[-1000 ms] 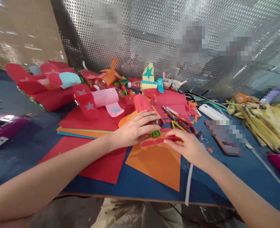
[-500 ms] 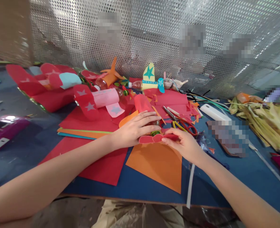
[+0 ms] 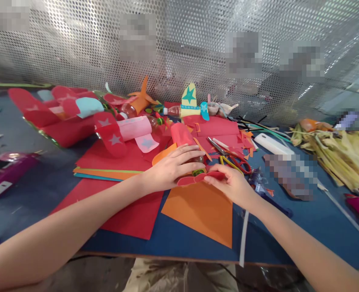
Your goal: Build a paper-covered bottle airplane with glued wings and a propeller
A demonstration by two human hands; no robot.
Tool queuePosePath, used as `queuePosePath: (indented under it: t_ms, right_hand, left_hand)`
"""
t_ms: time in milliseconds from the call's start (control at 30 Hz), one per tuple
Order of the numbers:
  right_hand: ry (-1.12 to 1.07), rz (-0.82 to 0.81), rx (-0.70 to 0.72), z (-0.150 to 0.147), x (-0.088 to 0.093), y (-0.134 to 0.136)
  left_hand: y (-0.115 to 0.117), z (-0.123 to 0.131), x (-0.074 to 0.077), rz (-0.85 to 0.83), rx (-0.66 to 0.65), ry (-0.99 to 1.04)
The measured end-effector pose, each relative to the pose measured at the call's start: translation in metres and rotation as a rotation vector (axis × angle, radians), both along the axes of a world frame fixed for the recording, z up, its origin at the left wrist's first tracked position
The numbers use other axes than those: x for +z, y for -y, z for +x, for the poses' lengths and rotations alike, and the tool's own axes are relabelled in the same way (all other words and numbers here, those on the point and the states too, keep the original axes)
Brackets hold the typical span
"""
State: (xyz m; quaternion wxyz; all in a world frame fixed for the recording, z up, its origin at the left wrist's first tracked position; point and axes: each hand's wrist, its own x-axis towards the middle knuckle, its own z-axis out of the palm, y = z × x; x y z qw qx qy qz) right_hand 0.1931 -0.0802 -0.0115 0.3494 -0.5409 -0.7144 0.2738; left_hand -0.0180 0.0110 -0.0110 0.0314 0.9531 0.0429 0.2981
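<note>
perforated silvery sheeting point(image 3: 197, 52) rises behind a blue tabletop point(image 3: 106, 245) littered with coloured paper, and from where i stand the person's work sits at its near middle. there, over a flat orange paper sheet point(image 3: 202, 215), lies a clear plastic bottle point(image 3: 199, 159) with a green cap point(image 3: 198, 172), its far end wrapped in red paper point(image 3: 182, 135). the bottle is on its side, cap toward the person, probably so that the neck end is easy to reach.

the left hand point(image 3: 173, 165) is draped across it, fingers curved over and gripping the top, which i take to be a way of stopping a round body from rolling. the right hand point(image 3: 231, 184) pinches a flat red paper cutout with rounded lobes point(image 3: 186, 181) between thumb and fingers, just in front of the cap; holding it by one end seems to leave the rest free to line up. whether cutout and cap touch, i can't tell.

metal scissors with red handles point(image 3: 243, 165) lie beyond the right hand, seemingly within easy reach. farther left rests a bottle wrapped in pink paper point(image 3: 136, 127), also on its side.
</note>
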Motion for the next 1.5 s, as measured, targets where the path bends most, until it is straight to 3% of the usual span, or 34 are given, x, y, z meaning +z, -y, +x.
queuePosePath:
  t_ms: [900, 1100, 1233, 1500]
  right_hand:
    - [0.322, 0.343, -0.030, -0.012, 0.003, -0.001]
    - [0.429, 0.431, -0.105, -0.016, 0.002, -0.001]
    - [0.539, 0.432, -0.068, -0.016, 0.000, 0.001]
    - [0.677, 0.300, -0.028, 0.000, 0.005, 0.008]
  left_hand:
    - [-0.002, -0.004, 0.004, -0.064, -0.055, -0.077]
    - [-0.001, -0.002, 0.000, -0.087, -0.062, -0.061]
    - [-0.004, -0.001, -0.003, -0.099, -0.071, -0.068]
    - [-0.007, -0.015, 0.021, -0.163, 0.036, -0.253]
